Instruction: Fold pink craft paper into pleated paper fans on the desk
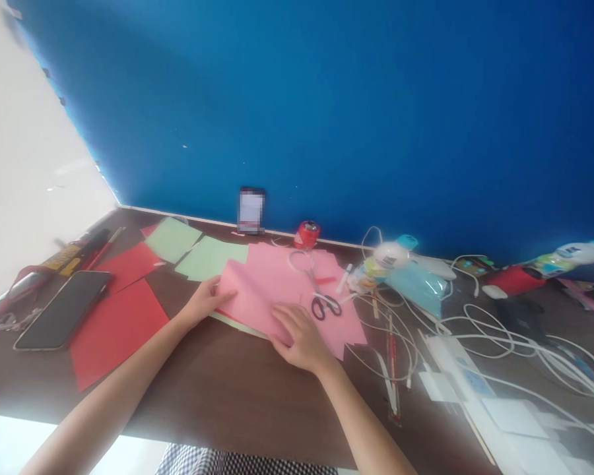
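Note:
My left hand (205, 300) pinches the left edge of a sheet of pink paper (247, 293), its thumb on top. My right hand (301, 336) is closed on the near right part of the same sheet, fingertips resting on its surface. The sheet bends upward between both hands. More pink sheets (336, 336) lie spread beneath and behind it. On them rests a pair of scissors (319, 297) with dark handles, just beyond my right hand. Green sheets (212, 257) and red sheets (123, 330) lie to the left.
A large phone (64, 310) lies at the left; a smaller phone (251, 211) leans against the blue wall (297, 119). Beside it stands a red tape roll (307, 234). To the right are a glue bottle (381, 264), tangled white cables (515, 336) and a white power strip (470, 376).

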The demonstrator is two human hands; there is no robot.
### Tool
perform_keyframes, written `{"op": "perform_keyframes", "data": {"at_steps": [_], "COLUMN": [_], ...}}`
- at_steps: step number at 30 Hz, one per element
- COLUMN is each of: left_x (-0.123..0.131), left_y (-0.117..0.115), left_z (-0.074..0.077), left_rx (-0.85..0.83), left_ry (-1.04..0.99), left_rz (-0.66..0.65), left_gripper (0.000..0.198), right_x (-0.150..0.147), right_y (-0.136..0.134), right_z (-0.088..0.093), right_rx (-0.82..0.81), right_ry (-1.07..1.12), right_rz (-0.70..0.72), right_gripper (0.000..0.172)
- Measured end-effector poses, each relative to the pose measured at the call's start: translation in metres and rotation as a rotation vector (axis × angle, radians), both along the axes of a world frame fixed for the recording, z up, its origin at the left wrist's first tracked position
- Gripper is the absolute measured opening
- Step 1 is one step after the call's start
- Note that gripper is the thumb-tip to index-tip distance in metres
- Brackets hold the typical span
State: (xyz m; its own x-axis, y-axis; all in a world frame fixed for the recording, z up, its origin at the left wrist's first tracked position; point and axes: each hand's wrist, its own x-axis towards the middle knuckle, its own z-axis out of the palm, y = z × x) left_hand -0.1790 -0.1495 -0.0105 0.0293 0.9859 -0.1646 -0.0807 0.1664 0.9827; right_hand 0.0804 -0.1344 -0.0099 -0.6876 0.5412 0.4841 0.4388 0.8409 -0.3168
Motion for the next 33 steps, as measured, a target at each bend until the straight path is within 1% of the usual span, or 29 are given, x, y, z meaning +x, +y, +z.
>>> {"op": "perform_keyframes", "data": {"at_steps": [3,6,10,13,16,19,22,24,25,26,28,29,30,31,32,33], "left_x": [0.001,0.000,-0.005,-0.009,-0.012,-0.015,-0.019,-0.021,-0.021,-0.020,-0.020,-0.020,-0.021,-0.023,-0.027,-0.031], "left_y": [0.000,0.001,0.005,0.007,0.008,0.006,0.002,0.001,0.001,0.002,0.009,0.013,0.019,0.024,0.029,0.033], "left_z": [0.002,0.001,-0.008,-0.014,-0.014,-0.006,0.005,0.011,0.014,0.016,0.019,0.021,0.022,0.023,0.024,0.024], "left_rx": [0.018,0.038,0.104,0.150,0.150,0.139,0.179,0.203,0.225,0.270,0.436,0.533,0.613,0.657,0.656,0.618], "left_ry": [0.069,0.188,0.337,0.374,0.374,0.366,0.456,0.597,0.690,0.785,0.956,1.016,1.058,1.090,1.115,1.139], "left_rz": [0.044,0.095,0.149,0.139,0.101,0.061,0.005,-0.014,0.014,0.078,0.283,0.393,0.482,0.538,0.563,0.554], "left_gripper": [0.054,0.050,0.050,0.049,0.051,0.055,0.057,0.046,0.039,0.032,0.024,0.020,0.016,0.015,0.020,0.029], "right_x": [0.001,0.001,0.004,0.012,0.020,0.023,0.023,0.025,0.028,0.032,0.042,0.047,0.050,0.051,0.050,0.046], "right_y": [0.000,0.000,0.003,0.008,0.015,0.024,0.030,0.033,0.033,0.032,0.030,0.028,0.025,0.022,0.019,0.016], "right_z": [-0.002,-0.004,-0.010,-0.013,-0.014,-0.012,-0.005,0.001,0.003,0.005,0.008,0.008,0.008,0.008,0.008,0.007], "right_rx": [0.033,0.114,0.259,0.316,0.315,0.316,0.217,0.115,0.086,0.079,0.135,0.183,0.231,0.273,0.306,0.322], "right_ry": [0.043,0.074,0.141,0.212,0.252,0.284,0.342,0.402,0.443,0.491,0.560,0.556,0.512,0.430,0.325,0.210], "right_rz": [-0.005,-0.044,-0.146,-0.189,-0.246,-0.322,-0.405,-0.470,-0.509,-0.547,-0.582,-0.561,-0.505,-0.417,-0.313,-0.204], "right_gripper": [0.038,0.039,0.043,0.040,0.032,0.021,0.013,0.015,0.017,0.019,0.021,0.021,0.020,0.020,0.021,0.024]}}
